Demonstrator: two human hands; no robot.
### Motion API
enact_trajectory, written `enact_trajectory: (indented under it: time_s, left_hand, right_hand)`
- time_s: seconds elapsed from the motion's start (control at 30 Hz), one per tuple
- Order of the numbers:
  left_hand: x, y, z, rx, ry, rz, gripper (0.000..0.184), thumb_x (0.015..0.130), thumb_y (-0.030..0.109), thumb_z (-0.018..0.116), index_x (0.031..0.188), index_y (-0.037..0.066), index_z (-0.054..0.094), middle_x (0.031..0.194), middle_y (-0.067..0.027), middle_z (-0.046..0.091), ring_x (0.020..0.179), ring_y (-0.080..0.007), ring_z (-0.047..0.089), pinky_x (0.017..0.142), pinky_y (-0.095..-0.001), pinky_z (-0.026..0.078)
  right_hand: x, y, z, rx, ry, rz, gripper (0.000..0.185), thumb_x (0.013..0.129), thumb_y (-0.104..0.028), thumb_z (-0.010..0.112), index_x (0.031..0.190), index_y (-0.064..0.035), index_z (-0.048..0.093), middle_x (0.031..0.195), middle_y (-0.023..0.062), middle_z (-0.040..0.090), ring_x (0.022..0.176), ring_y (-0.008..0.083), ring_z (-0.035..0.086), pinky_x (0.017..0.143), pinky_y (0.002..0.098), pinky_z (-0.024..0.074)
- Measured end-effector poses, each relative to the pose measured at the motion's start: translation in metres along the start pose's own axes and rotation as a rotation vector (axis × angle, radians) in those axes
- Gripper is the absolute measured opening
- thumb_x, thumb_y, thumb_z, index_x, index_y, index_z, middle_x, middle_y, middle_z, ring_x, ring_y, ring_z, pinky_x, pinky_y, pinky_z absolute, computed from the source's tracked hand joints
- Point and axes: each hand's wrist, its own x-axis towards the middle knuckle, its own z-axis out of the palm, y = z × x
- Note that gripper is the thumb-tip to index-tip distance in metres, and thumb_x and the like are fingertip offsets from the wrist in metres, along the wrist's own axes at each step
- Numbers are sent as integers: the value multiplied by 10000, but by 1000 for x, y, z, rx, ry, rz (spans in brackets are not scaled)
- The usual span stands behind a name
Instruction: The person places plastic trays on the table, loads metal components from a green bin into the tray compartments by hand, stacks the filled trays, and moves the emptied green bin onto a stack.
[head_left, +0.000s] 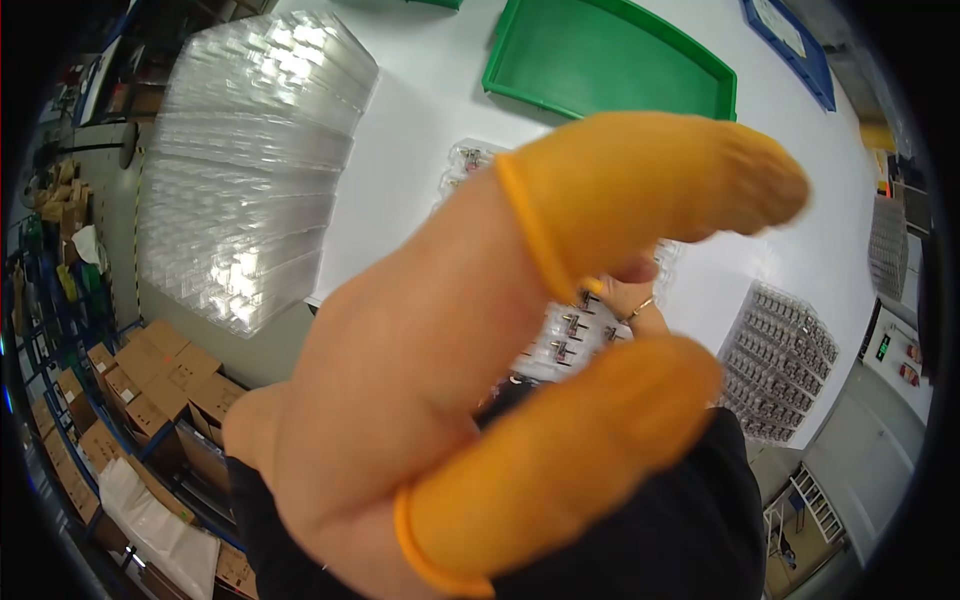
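My left hand [400,330] fills the middle of the view, very close to the camera. Yellow rubber finger cots cover its thumb and forefinger, which are spread well apart with nothing visible between them. Behind it, my right hand [638,290] shows only in part, with its fingers bent and a bit of yellow cot at the tips. Whatever the right fingers hold is hidden. Beneath both hands lies a clear plastic tray [545,350] of small metal parts with pins, largely covered by my left hand.
Stacked clear plastic trays [250,170] stand at the table's left. A green bin [620,60] sits at the back, with a blue tray [790,45] beyond it. At right lies a filled clear tray [780,365]. Cardboard boxes [165,375] are on the lower left.
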Motion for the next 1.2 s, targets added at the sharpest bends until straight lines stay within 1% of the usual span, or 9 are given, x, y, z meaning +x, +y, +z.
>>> enact_trajectory:
  time_s: [0.33, 0.37, 0.47, 0.6, 0.7, 0.83, 0.9, 1.0, 1.2]
  left_hand:
    - [30, 15, 17, 121, 100, -91, 320, 837, 134, 521, 1132, 10, 524, 1117, -131, 564, 1039, -270, 542, 959, -370, 453]
    - [34, 16, 17, 132, 109, -95, 313, 827, 134, 527, 1114, 12, 532, 1100, -126, 568, 1025, -269, 543, 957, -371, 455]
    - [30, -7, 17, 168, 140, -106, 292, 795, 134, 545, 1062, 20, 554, 1049, -112, 580, 982, -265, 547, 950, -375, 462]
    - [35, 15, 61, 217, 173, -98, 263, 752, 134, 569, 993, 30, 583, 980, -94, 596, 925, -259, 552, 941, -380, 471]
    - [35, 40, 90, 275, 213, -88, 242, 720, 134, 587, 942, 37, 605, 929, -80, 608, 882, -255, 556, 934, -383, 477]
    - [17, 68, 102, 396, 354, -87, 215, 677, 134, 611, 872, 47, 634, 860, -62, 624, 825, -249, 561, 925, -388, 486]
    - [12, 83, 102, 425, 415, -78, 201, 656, 134, 623, 838, 52, 649, 826, -53, 632, 796, -246, 564, 920, -390, 491]
    - [-13, 94, 114, 455, 541, -101, 181, 624, 133, 641, 786, 60, 671, 774, -39, 644, 753, -242, 568, 914, -394, 498]
    - [-116, 124, 44, 493, 711, -14, 189, 641, 133, 638, 811, 55, 668, 803, -45, 640, 770, -243, 568, 908, -389, 495]
  right_hand:
    - [43, 16, 5, -93, 100, 112, 817, 786, -468, 706, 1408, -54, 376, 1499, 168, 301, 1395, 425, 236, 1156, 501, 189]
    - [58, 23, 6, -41, 134, 129, 813, 782, -466, 701, 1407, -51, 387, 1492, 181, 304, 1406, 422, 207, 1157, 531, 149]
    - [98, 39, 12, -172, 159, 142, 797, 791, -486, 695, 1382, -28, 420, 1476, 219, 304, 1382, 423, 229, 1142, 525, 179]
    - [158, 23, 29, -373, 51, 143, 774, 808, -513, 671, 1370, -34, 441, 1441, 177, 387, 1400, 369, 221, 1147, 498, 188]
    - [185, 14, 53, -347, 78, 114, 673, 804, -457, 690, 1322, -64, 512, 1356, 143, 477, 1325, 334, 339, 1107, 493, 265]
    - [215, -1, 66, -289, -279, 158, 490, 811, -354, 691, 1224, -106, 602, 1211, 120, 566, 1128, 322, 502, 987, 468, 403]
    - [218, 27, 85, -281, -265, 115, 375, 812, -285, 678, 1160, -148, 649, 1044, 89, 604, 991, 316, 566, 869, 414, 482]
    - [223, 44, 68, -242, -284, 83, 335, 837, -232, 653, 1147, -106, 639, 1127, 98, 626, 950, 315, 614, 817, 406, 503]
    - [235, 34, -15, -360, 63, 95, 321, 828, -221, 689, 1112, -79, 643, 1092, 81, 645, 932, 285, 634, 789, 370, 513]
